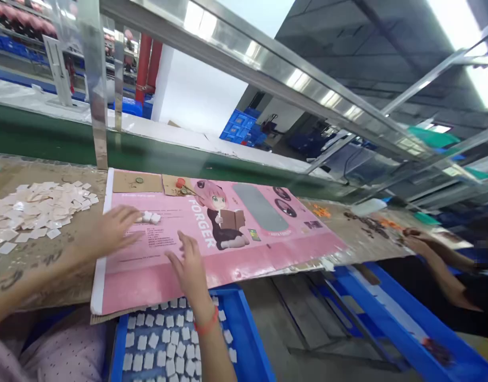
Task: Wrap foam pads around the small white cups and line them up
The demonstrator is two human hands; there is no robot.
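Note:
My left hand [115, 231] reaches over the pink printed cardboard sheet [180, 265], fingers stretched out and slightly blurred. Right at its fingertips lie a few small white pieces [151, 217]; whether the fingers touch them I cannot tell. My right hand [191, 268], with a red band on the wrist, hovers over the sheet's near part. Its thumb and fingers are apart with nothing visible between them. Below that forearm, a blue tray [247, 331] holds many small white pieces [174, 337] in rough rows.
A heap of pale square pieces [41, 207] lies at the left. Two brown cardboard bits [137, 182] rest along the sheet's far edge. Behind runs a green conveyor belt [156, 147] under a metal frame. At right, another person's hands [421, 244] are near dark and orange pieces.

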